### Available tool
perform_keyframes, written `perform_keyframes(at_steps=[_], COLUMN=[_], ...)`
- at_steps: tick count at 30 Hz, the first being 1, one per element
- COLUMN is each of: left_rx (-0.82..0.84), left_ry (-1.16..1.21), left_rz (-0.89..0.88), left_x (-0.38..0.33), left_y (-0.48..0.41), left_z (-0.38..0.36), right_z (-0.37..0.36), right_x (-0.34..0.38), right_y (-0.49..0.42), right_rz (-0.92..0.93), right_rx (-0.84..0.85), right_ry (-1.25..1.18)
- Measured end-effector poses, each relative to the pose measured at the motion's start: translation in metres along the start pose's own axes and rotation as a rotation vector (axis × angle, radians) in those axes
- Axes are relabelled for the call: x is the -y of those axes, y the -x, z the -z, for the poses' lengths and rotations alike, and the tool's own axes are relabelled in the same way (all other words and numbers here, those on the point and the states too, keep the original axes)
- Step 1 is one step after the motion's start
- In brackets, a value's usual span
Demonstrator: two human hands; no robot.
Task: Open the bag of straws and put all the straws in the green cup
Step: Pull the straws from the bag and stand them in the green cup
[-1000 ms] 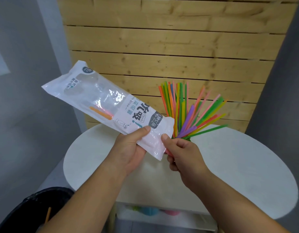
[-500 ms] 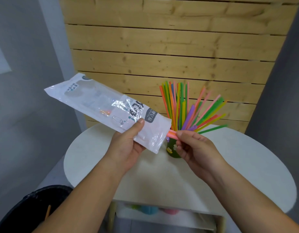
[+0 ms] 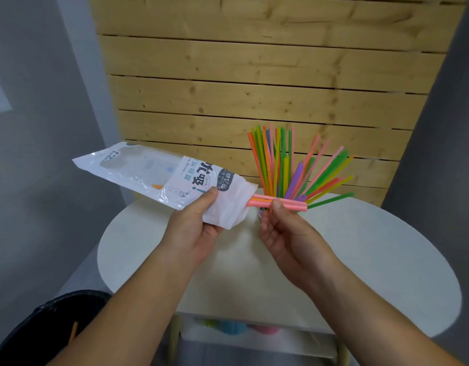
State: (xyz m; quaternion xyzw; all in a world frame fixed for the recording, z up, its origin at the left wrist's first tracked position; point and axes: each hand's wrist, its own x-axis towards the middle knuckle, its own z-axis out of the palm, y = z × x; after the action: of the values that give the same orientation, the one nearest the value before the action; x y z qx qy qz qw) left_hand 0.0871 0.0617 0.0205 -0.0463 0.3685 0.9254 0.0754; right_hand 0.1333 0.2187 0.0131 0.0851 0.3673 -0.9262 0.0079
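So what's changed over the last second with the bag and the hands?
The right hand has pinched the last pink straws and drawn them rightward, partway out of the bag's open end. The bag has tilted flatter. The left hand keeps its grip on the bag, and the straws in the cup stay fanned out.

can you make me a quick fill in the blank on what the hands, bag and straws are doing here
1. The left hand holds the nearly empty straw bag near its ____ end.
2. The right hand pinches the pink straws that stick out of the ____.
3. The fan of coloured straws stands behind the ____ hand, which hides the cup.
4. The round table under the hands is ____ in colour.

Missing words: open; bag; right; white
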Motion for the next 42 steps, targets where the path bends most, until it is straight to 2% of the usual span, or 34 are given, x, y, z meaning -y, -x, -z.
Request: perform_keyframes(at_steps=[4,8,12,18,27,31,35,42], left_rx=[0.018,0.015,0.018,0.029,-0.164,-0.222,-0.208,-0.162], left_ry=[0.01,0.016,0.022,0.018,0.155,0.136,0.118,0.084], left_rz=[0.027,0.051,0.065,0.106,0.017,-0.015,-0.008,0.018], left_x=[0.002,0.007,0.008,0.013,0.001,-0.003,0.0,0.005], left_y=[0.002,0.005,0.006,0.005,-0.01,-0.011,-0.009,-0.004], left_z=[0.0,-0.002,0.0,0.002,0.022,0.028,0.026,0.018], right_z=[-0.003,-0.015,-0.02,-0.009,0.006,0.02,0.032,0.036], right_x=[-0.011,-0.014,-0.012,-0.007,0.035,0.053,0.062,0.062], right_y=[-0.001,-0.002,-0.004,-0.004,0.019,0.031,0.034,0.026], right_rz=[0.085,0.228,0.255,0.333,0.651,0.842,1.007,1.187], right_rx=[-0.08,-0.142,-0.15,-0.253,-0.357,-0.391,-0.389,-0.306], right_ry=[0.326,0.283,0.255,0.36,0.519,0.734,0.917,1.205])
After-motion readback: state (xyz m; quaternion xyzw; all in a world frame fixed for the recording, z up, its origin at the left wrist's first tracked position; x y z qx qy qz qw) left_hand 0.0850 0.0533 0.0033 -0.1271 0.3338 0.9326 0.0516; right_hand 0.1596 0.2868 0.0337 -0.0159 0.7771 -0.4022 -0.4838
